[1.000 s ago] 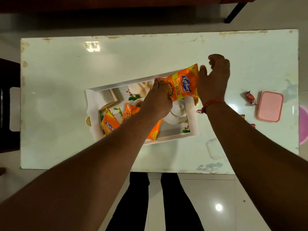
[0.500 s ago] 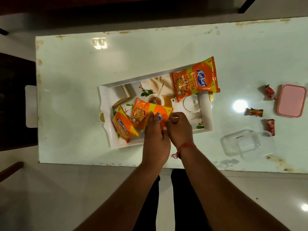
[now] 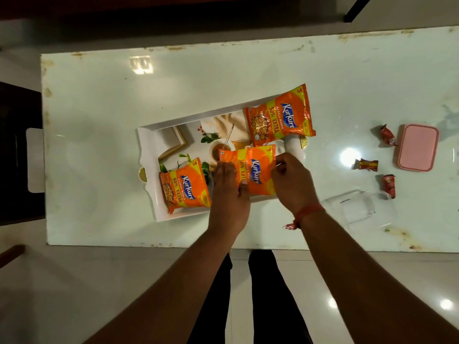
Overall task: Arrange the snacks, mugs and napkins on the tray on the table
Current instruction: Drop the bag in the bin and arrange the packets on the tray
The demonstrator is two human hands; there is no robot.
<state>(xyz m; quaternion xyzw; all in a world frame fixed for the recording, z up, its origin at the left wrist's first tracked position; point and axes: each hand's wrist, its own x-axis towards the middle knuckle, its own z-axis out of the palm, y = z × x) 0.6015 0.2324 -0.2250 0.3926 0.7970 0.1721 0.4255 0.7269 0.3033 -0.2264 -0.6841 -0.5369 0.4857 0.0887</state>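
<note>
Middle snack packet (image 3: 250, 170) now flattened, label up, on the tray (image 3: 146, 155).
I grasp it: left hand (image 3: 229, 192) at one edge, right hand (image 3: 291, 182) at the other.

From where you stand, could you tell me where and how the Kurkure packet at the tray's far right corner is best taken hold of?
Pinch the far-right packet by its flat crimped right end, which overhangs the tray rim, coming in from the right over bare table. That end lies free, while its puffed middle would likely slip or crush. The right hand is nearer, but both hands now hold the middle packet.
</note>
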